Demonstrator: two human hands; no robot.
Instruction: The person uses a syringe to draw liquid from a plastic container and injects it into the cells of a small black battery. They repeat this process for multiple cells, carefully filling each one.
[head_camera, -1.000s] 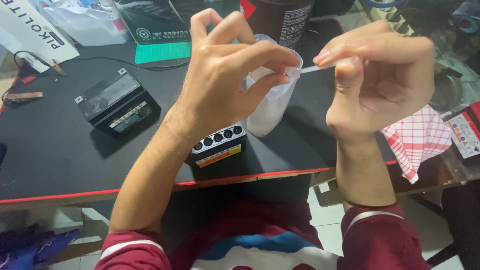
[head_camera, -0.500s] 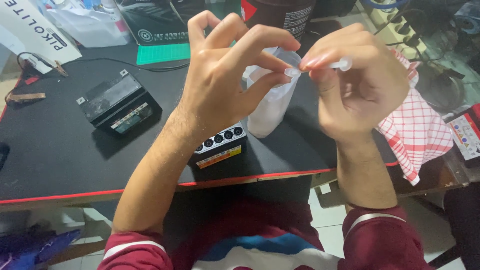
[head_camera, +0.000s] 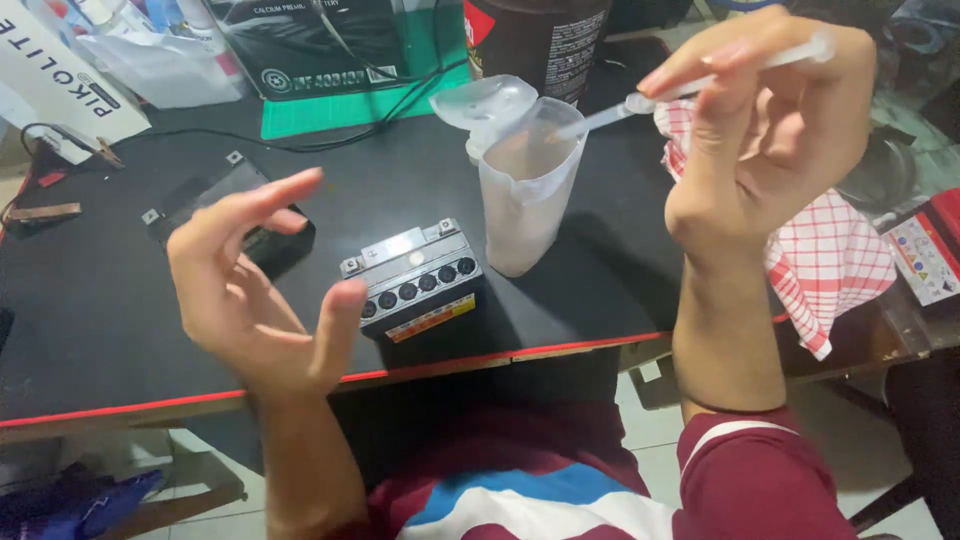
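right hand (head_camera: 770, 130) pinches clear syringe (head_camera: 700, 82), tip at open cup (head_camera: 528, 195) mouth, possibly inside | left hand (head_camera: 262, 285) open, empty, above surface (head_camera: 120, 330) | cup upright beside battery (head_camera: 415, 280) | checked cloth (head_camera: 830, 260) at right

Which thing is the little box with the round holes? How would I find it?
Look at the black table, near its red front edge. Between the open left hand and the cloudy plastic container sits a small grey battery. Only it has a row of round holes on top, unlike the other black box farther left.
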